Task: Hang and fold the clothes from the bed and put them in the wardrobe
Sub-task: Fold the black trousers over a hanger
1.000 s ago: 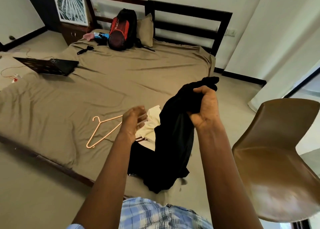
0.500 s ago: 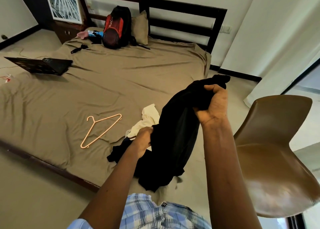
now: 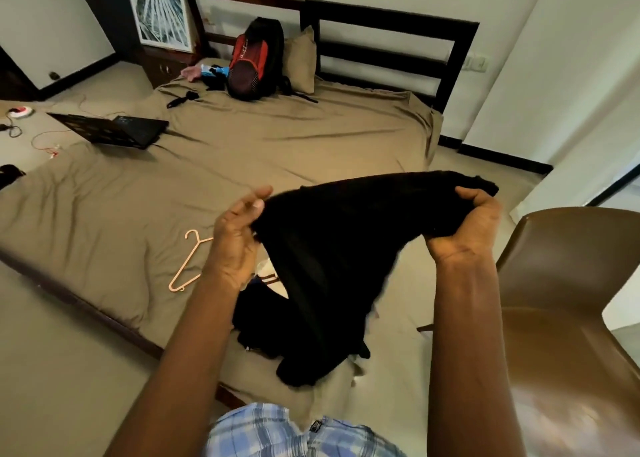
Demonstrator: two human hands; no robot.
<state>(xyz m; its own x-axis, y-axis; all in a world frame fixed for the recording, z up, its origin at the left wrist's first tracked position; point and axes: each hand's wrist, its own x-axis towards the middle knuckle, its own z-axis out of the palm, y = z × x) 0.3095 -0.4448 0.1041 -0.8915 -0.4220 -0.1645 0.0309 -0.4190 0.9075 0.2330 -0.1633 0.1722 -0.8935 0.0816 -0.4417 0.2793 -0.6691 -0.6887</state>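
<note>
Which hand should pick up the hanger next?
Likely left. The pink hanger lies on the bed right beside the left hand; the right hand grips the black garment at its far end.

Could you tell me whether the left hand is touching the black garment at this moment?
Touching. The head view shows the left hand holding an edge of the black garment, with no gap and its thumb over the cloth.

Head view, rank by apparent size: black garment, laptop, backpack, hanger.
1. Black garment, though nearest the camera.
2. Backpack and laptop: too alike to rank.
3. Hanger, partly hidden by the left hand.
</note>
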